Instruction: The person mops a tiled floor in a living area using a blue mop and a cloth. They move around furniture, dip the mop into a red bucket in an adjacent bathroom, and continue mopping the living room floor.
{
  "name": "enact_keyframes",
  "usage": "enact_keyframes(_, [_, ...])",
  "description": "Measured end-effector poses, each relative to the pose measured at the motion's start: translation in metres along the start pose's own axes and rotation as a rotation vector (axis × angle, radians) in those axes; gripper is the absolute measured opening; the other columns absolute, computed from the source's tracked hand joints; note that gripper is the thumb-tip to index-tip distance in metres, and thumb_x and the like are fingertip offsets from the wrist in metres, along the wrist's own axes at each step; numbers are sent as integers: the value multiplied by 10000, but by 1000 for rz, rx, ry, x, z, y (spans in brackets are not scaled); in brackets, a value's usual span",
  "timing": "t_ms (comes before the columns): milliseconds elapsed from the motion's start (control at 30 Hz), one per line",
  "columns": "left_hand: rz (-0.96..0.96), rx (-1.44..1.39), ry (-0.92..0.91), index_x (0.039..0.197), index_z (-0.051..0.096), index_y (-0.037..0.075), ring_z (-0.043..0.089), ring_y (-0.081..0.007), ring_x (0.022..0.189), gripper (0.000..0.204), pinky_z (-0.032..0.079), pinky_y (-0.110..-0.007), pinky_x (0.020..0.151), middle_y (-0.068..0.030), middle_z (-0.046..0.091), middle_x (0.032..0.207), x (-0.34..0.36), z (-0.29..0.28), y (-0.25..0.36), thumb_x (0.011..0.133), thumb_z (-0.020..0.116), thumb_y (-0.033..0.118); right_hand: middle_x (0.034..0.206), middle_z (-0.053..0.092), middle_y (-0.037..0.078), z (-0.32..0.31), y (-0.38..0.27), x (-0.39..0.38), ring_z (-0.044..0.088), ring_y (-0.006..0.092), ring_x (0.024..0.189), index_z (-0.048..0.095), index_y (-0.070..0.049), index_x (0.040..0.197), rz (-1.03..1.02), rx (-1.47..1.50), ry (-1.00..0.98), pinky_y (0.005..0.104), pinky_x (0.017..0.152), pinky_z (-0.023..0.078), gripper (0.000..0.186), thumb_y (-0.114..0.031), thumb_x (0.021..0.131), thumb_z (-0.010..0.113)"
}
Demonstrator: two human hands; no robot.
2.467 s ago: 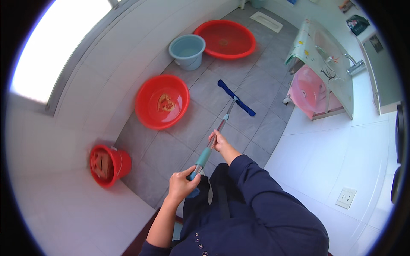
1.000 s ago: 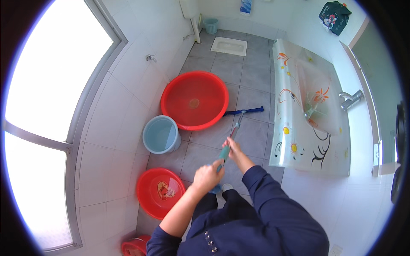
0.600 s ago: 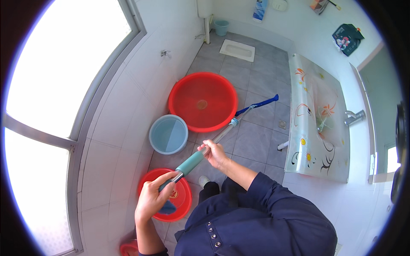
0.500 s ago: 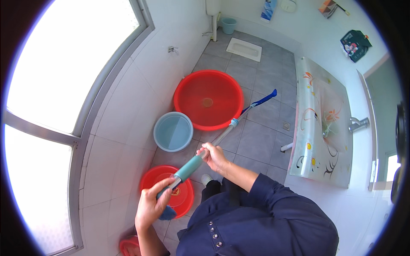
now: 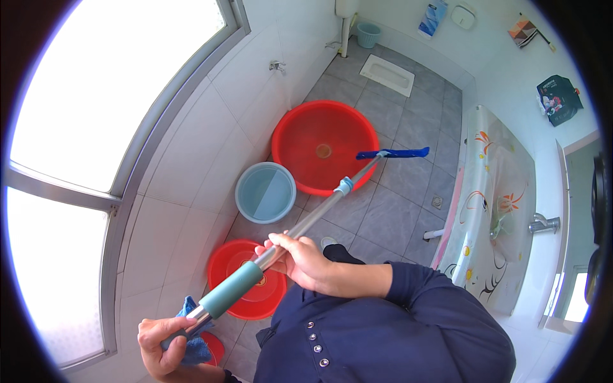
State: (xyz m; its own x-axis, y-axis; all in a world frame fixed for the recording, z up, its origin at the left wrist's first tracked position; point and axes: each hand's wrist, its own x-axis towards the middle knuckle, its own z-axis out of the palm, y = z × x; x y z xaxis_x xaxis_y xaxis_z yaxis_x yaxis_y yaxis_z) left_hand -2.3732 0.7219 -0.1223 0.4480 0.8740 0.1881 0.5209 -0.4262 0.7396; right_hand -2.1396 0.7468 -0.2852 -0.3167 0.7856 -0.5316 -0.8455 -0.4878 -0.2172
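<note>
A long-handled squeegee runs diagonally across the view, with a metal pole (image 5: 319, 210), a green grip sleeve (image 5: 231, 290) and a narrow blue head (image 5: 408, 153) at its far end. My left hand (image 5: 163, 341) is closed around the near end of the pole, at the lower left. Farther up, just beyond the sleeve, my right hand (image 5: 310, 265) holds the pole between thumb and fingers. A blue cloth (image 5: 198, 351) hangs beside my left hand; how it is held cannot be made out. The head lies over the right rim of the large red basin (image 5: 281, 147).
A pale blue basin (image 5: 239, 204) holding water stands beside the large one. Nearer are a smaller red basin (image 5: 217, 268) and part of another red container (image 5: 214, 345). The washbasin counter (image 5: 476, 210) is on the right, a squat toilet (image 5: 387, 75) at the back, a window on the left.
My left hand has moved down and left, and my right hand slightly the same way, drawing the pole nearer. The blue head has turned from slanted to nearly level.
</note>
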Motion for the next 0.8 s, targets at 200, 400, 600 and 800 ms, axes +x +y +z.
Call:
enact_keyframes(200, [-138, 105, -110, 904, 665, 29, 491, -132, 410, 272, 396, -235, 443, -96, 550, 550, 63, 78, 8, 652, 576, -18, 717, 581, 93, -58, -51, 76, 587, 197, 746, 536, -29, 761, -15, 118, 16, 326, 691, 505, 143, -150, 816, 485])
enact_keyframes(400, [77, 511, -290, 907, 640, 126, 563, -241, 444, 181, 449, -337, 412, -66, 570, 530, 119, 185, -24, 753, 604, 213, 598, 487, 26, -166, -85, 190, 486, 137, 521, 460, -77, 695, -28, 313, 113, 296, 558, 466, 153, -155, 797, 543])
enact_keyframes(600, [93, 528, -320, 885, 632, 146, 556, -272, 409, 165, 456, -382, 406, -101, 546, 487, 134, 270, -65, 758, 612, 248, 564, 425, -17, -229, -116, 229, 432, 81, 459, 411, -93, 709, -50, 157, 206, 242, 462, 426, 154, -128, 824, 508])
enact_keyframes(800, [-55, 352, -212, 929, 653, 157, 570, -269, 478, 180, 454, -362, 446, -109, 548, 519, 133, 219, -48, 756, 622, 197, 562, 467, 61, -192, -100, 226, 476, 174, 501, 415, -89, 657, 0, 60, 234, 280, 495, 433, 185, -164, 822, 456])
